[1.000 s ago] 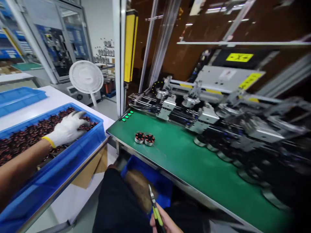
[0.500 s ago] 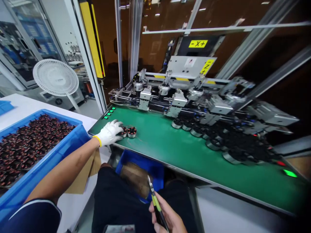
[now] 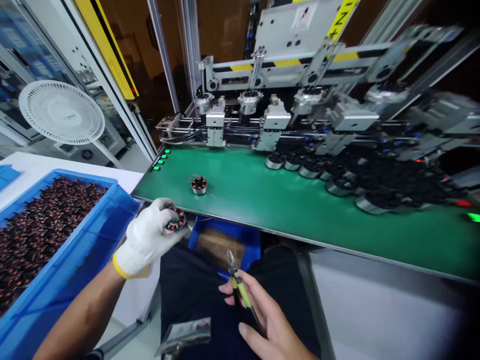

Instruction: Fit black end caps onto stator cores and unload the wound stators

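My left hand (image 3: 148, 235), in a white glove, is closed around a small copper-wound motor stator (image 3: 175, 220), held just off the near edge of the green table (image 3: 285, 200). A second stator (image 3: 199, 185) stands alone on the green surface beyond it. My bare right hand (image 3: 262, 320) is low over my lap and grips small cutters (image 3: 238, 282) with yellow-green handles, their tips pointing up toward the held stator.
A blue bin (image 3: 63, 270) full of stators sits at my left on a white table. A smaller blue box (image 3: 225, 242) lies under the green table. A machine (image 3: 285, 110) with a row of round holders (image 3: 311, 170) fills the far side. A white fan (image 3: 62, 112) stands at far left.
My left hand went from the blue bin to the two stators on the green table, took one and drew it back off the edge. My right hand rose with the cutters.
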{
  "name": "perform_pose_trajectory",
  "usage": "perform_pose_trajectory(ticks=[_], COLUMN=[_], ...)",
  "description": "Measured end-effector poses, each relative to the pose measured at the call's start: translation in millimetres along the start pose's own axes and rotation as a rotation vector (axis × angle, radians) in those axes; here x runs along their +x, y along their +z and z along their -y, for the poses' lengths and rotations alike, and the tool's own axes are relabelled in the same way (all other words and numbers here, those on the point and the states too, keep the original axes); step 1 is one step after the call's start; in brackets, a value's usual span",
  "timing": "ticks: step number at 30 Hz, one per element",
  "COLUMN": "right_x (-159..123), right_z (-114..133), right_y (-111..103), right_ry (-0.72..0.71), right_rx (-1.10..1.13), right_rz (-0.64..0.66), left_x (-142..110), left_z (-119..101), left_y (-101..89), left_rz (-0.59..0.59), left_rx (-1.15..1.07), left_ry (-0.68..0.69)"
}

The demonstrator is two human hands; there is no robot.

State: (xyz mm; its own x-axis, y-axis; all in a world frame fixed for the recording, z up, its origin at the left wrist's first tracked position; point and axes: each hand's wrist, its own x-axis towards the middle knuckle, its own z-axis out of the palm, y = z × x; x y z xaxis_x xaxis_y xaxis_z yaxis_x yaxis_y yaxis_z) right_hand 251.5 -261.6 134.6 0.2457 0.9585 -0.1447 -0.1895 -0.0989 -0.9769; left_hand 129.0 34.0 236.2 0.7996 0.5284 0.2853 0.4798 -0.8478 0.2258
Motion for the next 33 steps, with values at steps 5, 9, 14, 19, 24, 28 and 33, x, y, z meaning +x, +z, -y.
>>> perform_pose_trajectory(ticks=[5, 9, 14, 19, 24, 28, 33], right_x=[2, 1, 2, 4, 8, 14, 9], right_z=[11, 14, 14, 17, 22, 26, 8], right_y=[7, 9, 10, 13, 18, 18, 5], right_ry=[0.001, -0.062, -0.112, -0.091, -0.07, 0.018, 0.122], right_rx=[-0.002, 0.012, 0.037, 0.059, 0.056, -0.045, -0.001], right_rz=[0.067, 0.071, 0.042, 0.024, -0.011, -0.085, -0.126], left_x=[-29, -38, -40, -42, -45, -46, -57], left_z=[-18, -23, -23, -22, -21, -21, -21], left_y=[-1.7, -1.5, -1.4, -1.5, -1.9, 3.7, -2.1], left_rz=[0.026, 0.053, 0.119, 0.082, 0.097, 0.122, 0.206], left_rx=[0.005, 0.033, 0.079, 0.105, 0.113, 0.098, -0.034], left_ry=[0.209, 0.266, 0.219, 0.251, 0.233, 0.192, 0.093])
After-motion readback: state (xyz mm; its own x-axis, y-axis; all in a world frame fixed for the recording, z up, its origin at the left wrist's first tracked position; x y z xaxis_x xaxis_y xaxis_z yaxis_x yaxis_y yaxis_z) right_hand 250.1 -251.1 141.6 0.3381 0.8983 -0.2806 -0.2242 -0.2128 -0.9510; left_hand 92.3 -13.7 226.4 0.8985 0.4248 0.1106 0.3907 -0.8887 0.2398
